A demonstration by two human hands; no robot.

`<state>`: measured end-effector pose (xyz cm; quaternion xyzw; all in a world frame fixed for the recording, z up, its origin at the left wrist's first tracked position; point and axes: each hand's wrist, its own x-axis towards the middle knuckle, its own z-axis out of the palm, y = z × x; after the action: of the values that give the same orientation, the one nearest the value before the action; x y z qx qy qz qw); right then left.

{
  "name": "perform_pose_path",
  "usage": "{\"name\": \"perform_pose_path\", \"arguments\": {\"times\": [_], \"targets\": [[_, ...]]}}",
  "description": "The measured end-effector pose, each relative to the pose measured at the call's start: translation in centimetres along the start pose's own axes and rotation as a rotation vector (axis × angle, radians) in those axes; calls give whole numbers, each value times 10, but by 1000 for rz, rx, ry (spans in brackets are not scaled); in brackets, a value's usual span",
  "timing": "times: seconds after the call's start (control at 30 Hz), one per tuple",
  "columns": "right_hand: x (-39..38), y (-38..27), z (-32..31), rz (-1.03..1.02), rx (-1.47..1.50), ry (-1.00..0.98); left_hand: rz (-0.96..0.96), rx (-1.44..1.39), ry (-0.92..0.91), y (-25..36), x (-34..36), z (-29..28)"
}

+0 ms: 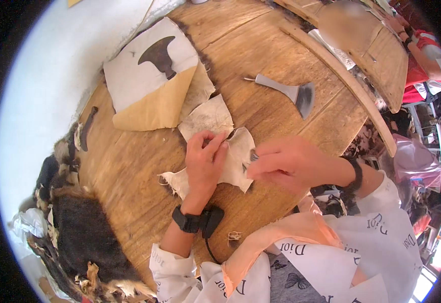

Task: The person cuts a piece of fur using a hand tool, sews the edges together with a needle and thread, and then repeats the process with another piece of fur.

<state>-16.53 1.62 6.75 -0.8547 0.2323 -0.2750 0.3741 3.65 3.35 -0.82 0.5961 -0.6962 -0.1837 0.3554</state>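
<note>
The round wooden table (144, 166), its planks worn and stained, took up most of the view. A dark, shaggy fur pelt (84, 232) lay heaped at its left edge, apparently untouched. Beyond it sat a tan-and-white paper pattern sheet (149, 81) printed with a dark fan shape, and a grey fan-bladed knife (293, 93) lay unused. The small pale hide piece (233, 164), thin and ragged-edged, lay mid-table; work on it looked only partly done. The left hand (203, 161) pressed it flat, fingers curled on its top edge. The right hand (288, 164) pinched its right edge, nearly closed, perhaps around a small tool.
</note>
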Motion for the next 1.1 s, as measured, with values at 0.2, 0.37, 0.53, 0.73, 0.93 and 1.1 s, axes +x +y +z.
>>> {"name": "perform_pose_path", "arguments": {"times": [0.2, 0.37, 0.53, 0.73, 0.93, 1.1], "targets": [[20, 54, 19, 125, -48, 169, 165, -131, -226, 25, -3, -20], [12, 52, 28, 125, -114, -53, -113, -22, 14, 18, 10, -11], [5, 60, 27, 166, -179, -13, -145, -7, -15, 5, 10, 7], [1, 70, 27, 151, -186, -16, -136, 7, 1, 10, 12, 9], [-14, 62, -1, 204, -233, -26, -80, 69, -40, 9, 14, 10], [-8, 14, -33, -32, 344, -368, -97, 117, -7, 1, 9, 7]]}}
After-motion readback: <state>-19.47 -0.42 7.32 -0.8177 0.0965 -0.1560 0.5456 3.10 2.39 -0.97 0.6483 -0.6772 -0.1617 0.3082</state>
